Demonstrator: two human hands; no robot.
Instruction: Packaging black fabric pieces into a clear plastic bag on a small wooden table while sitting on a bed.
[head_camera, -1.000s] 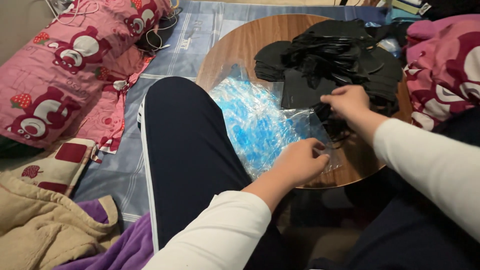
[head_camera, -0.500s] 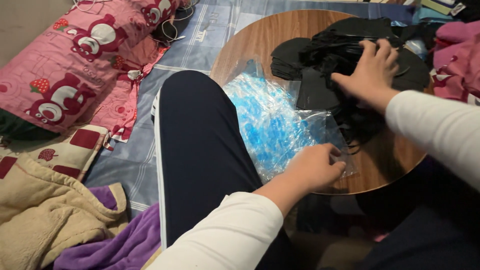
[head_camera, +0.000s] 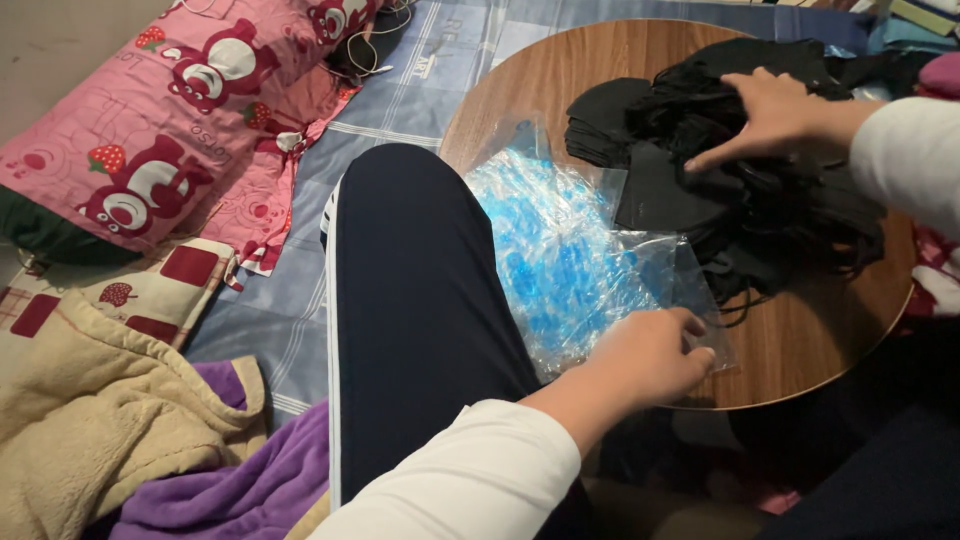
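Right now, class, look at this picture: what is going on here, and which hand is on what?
A person sits by a round wooden table, one dark-trousered knee raised beside it. The left hand pinches the edge of a clear plastic bag lying over a heap of blue plastic wrappers. The right hand rests flat on a pile of black masks on the table. A pink cartoon-print pillow lies on the bedding nearby.

You see a dim, warm indoor light with soft shadows under the round wooden table, small glare on the clear plastic bags, the black masks losing detail in darkness, and slight blur on your right hand.
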